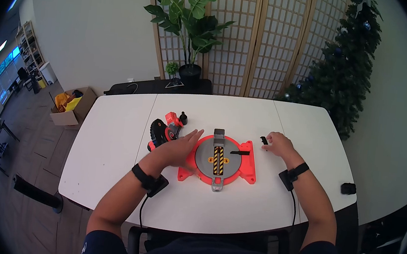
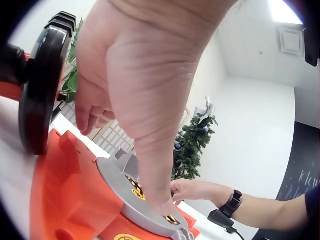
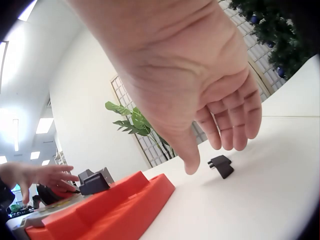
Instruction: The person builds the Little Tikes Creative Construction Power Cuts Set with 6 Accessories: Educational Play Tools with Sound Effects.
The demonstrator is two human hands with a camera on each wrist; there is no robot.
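Note:
A toy saw base, orange-red [image 1: 249,169] with a round grey turntable [image 1: 204,156] and a black-and-yellow striped strip, lies on the white table. My left hand [image 1: 177,150] is over the base's left side, fingers extended; in the left wrist view its thumb points down across the turntable. To the right of the base, my right hand [image 1: 281,146] hangs beside a small black plastic piece [image 3: 223,167] with short prongs. The right wrist view shows its fingers and thumb spread around that piece with space between. Another black piece [image 1: 241,153] lies over the turntable's right side.
Left of the base lies an orange toy saw head with a black disc [image 1: 158,131], and a black knob-like part [image 1: 183,118] sits behind it. A small black object [image 1: 348,188] rests at the table's right edge. Cables hang from both wrist cameras.

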